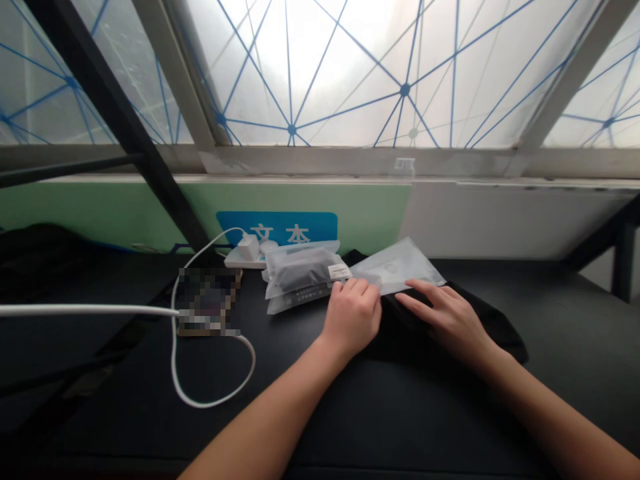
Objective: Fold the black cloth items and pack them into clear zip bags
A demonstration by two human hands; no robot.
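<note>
A black garment (480,330) lies folded on the dark table (400,420). My left hand (353,315) rests on its left edge with the fingers curled, pinching the near corner of a clear plastic bag (400,267) that lies partly over the garment. My right hand (443,313) lies flat on the garment with its fingers stretched out toward that bag. Just left of my left hand sits a stack of packed plastic bags (300,273) holding dark cloth, one with a white label.
A white power strip (250,257) with a charger stands at the back, and its white cable (210,393) loops across the table to a blurred-out device (209,301). A black bag (35,253) sits at far left. A sloped window frame rises behind.
</note>
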